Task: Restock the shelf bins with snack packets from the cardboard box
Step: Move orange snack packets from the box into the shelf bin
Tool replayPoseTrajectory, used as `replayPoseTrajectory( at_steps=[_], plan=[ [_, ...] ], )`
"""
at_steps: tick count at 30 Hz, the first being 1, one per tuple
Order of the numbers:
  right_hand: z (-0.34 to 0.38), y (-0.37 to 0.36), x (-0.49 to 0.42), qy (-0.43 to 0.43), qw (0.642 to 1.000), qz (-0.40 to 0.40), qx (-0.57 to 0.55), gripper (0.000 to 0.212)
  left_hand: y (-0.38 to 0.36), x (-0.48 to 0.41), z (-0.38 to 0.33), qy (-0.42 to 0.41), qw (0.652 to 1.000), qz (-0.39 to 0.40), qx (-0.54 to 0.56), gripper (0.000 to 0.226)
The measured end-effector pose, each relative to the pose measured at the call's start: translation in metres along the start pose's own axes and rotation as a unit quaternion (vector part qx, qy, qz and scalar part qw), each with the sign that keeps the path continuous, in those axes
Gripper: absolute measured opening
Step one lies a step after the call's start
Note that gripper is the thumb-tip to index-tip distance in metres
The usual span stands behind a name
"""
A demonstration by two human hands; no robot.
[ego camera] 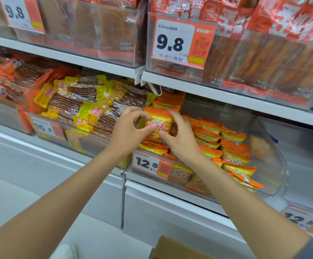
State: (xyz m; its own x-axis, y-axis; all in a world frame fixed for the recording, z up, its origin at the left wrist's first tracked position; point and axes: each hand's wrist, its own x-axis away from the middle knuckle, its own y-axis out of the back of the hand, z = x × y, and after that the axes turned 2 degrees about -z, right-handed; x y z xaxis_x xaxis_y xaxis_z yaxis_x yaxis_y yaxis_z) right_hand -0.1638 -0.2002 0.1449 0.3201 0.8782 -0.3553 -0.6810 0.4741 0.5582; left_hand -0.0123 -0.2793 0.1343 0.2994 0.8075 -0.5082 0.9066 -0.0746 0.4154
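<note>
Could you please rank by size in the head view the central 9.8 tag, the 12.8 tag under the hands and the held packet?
Largest: 9.8 tag.
Then 12.8 tag and held packet, too alike to rank.

Near edge cuts cardboard box [172,248] — I get one corner flap only, contents hidden. Fingers of left hand [127,131] and right hand [180,139] cover the sides of orange packet [158,122]; I read only part of its print. Right price tag [305,220], near right, is blurred and clipped by frame. Left price tag [44,128] is smeared — first digit unclear to me. Small print on 9.8 tag [176,42] too fine to read. White shape [64,251] at near left edge: cannot tell what.
</note>
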Motion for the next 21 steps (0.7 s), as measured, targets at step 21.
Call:
replayPoseTrajectory(
  at_steps=[21],
  plan=[
    [0.0051, -0.0065, 0.0044, -0.013, 0.998, -0.042, 0.045, 0.073, 0.0032, 0.0062, 0.001, 0.009, 0.999, 0.025, -0.041, 0.046]
  ],
)
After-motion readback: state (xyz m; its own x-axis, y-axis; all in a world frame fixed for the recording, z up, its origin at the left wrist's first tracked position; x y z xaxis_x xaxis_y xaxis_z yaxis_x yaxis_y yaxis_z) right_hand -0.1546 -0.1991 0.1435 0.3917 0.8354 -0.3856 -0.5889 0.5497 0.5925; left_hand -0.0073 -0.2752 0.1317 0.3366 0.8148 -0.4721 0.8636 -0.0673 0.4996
